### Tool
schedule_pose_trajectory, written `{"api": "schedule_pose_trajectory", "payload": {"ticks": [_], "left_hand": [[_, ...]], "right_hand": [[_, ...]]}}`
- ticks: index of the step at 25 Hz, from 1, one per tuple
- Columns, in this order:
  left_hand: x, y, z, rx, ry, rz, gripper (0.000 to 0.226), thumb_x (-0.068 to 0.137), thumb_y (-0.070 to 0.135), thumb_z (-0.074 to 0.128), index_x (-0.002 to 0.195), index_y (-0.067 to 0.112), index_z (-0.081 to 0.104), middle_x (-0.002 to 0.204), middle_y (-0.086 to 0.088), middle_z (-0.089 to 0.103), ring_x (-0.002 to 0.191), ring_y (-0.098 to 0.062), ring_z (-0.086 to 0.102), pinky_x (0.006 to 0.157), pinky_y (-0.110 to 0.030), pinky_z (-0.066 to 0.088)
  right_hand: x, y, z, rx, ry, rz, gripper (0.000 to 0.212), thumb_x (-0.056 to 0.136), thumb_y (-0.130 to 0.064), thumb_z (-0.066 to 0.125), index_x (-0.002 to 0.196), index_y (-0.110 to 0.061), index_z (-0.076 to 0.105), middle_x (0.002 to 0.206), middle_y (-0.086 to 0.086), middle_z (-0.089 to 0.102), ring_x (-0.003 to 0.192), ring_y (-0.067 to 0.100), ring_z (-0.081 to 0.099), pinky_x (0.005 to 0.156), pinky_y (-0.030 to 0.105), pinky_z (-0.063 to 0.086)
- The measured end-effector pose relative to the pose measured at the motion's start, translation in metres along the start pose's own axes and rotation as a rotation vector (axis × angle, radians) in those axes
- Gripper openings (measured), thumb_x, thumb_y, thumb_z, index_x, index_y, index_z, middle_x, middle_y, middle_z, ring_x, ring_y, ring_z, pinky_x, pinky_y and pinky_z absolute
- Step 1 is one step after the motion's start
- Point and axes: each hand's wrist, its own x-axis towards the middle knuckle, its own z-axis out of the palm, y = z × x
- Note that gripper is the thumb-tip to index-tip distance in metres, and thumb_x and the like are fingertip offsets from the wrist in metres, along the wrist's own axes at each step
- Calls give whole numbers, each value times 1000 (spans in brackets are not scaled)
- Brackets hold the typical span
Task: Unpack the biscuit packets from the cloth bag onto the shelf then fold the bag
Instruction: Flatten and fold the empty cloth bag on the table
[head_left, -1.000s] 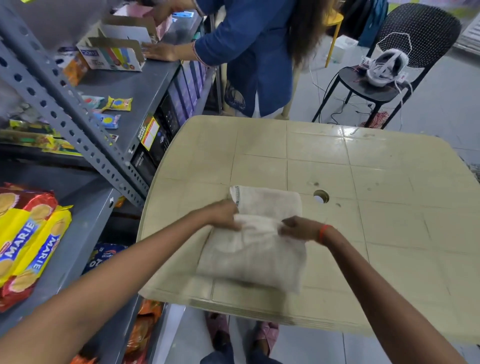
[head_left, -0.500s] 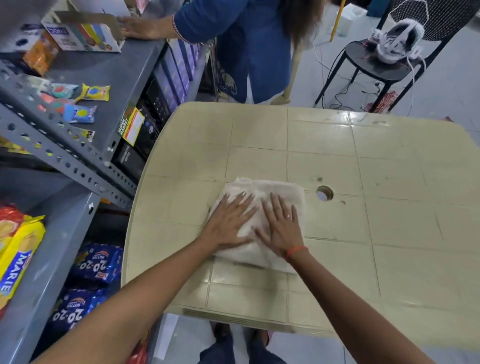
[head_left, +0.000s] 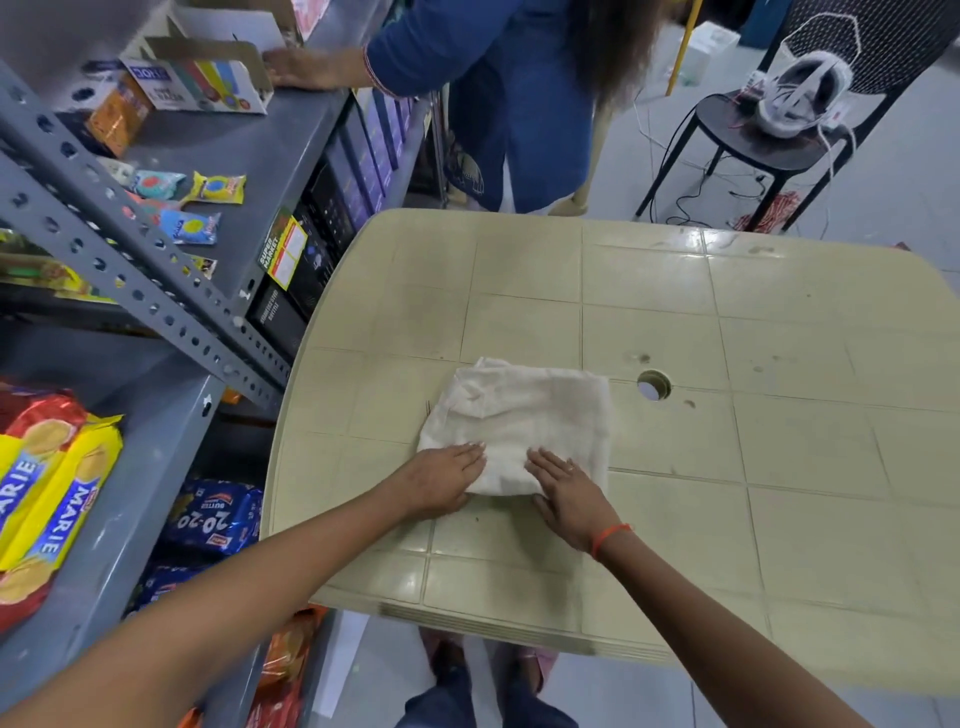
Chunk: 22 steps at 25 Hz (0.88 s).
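The off-white cloth bag (head_left: 524, 421) lies folded into a flat rectangle on the beige plastic table (head_left: 727, 322). My left hand (head_left: 441, 480) rests flat at the bag's near left corner, fingers together, fingertips on the cloth. My right hand (head_left: 563, 488) lies flat on the bag's near edge, fingers extended. Neither hand grips anything. Yellow and red Marie biscuit packets (head_left: 47, 493) lie on the grey metal shelf (head_left: 145, 467) at the left.
Blue 20-20 biscuit packets (head_left: 213, 517) sit on a lower shelf. Small snack packets (head_left: 218, 188) and an open carton (head_left: 202, 78) lie on the upper shelf. A person in blue (head_left: 483, 93) stands behind the table. A black chair (head_left: 769, 140) holds a headset.
The bag went from being held and folded in the air to lying flat. My hands pressed on its middle, then slid back toward me to its near edge.
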Motion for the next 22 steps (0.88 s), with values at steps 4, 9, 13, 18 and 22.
{"api": "schedule_pose_trajectory", "payload": {"ticks": [4, 9, 13, 18, 22], "left_hand": [[-21, 12, -31, -367, -214, -72, 30, 91, 32, 41, 81, 5, 53, 85, -14, 60, 75, -27, 54, 56, -28, 35], [-18, -4, -62, -588, -296, -198, 26, 69, 39, 38, 58, 15, 40, 61, -2, 41, 58, -18, 38, 54, -29, 26], [-9, -7, -52, -477, 156, -484, 30, 87, 25, 44, 106, 12, 63, 100, -7, 67, 95, -26, 59, 80, -33, 45], [-34, 43, 25, 99, 519, -57, 52, 94, 42, 35, 139, 18, 42, 147, -5, 47, 137, -26, 42, 110, -52, 22], [-22, 30, 45, 125, 314, 30, 77, 82, 76, 32, 148, 37, 23, 159, -5, 22, 146, -37, 18, 111, -66, 14]], "right_hand": [[-19, -12, -40, 475, -367, 228, 37, 82, -37, 46, 93, -6, 63, 90, 10, 59, 81, 24, 54, 73, 32, 40], [-9, -8, -63, 414, -436, 312, 27, 79, -42, 49, 75, -18, 60, 82, 4, 59, 83, 25, 53, 69, 31, 39], [9, -9, -63, -115, 121, 380, 26, 89, -19, 47, 108, -6, 59, 109, 15, 62, 101, 35, 59, 78, 37, 46], [-28, -51, 22, -214, 371, 65, 59, 91, -39, 36, 141, -8, 38, 150, 14, 38, 140, 29, 29, 111, 49, 27], [-42, -27, 57, -291, 201, 150, 81, 88, -69, 16, 150, -17, 15, 158, 17, 14, 146, 32, 5, 113, 58, 6]]}}
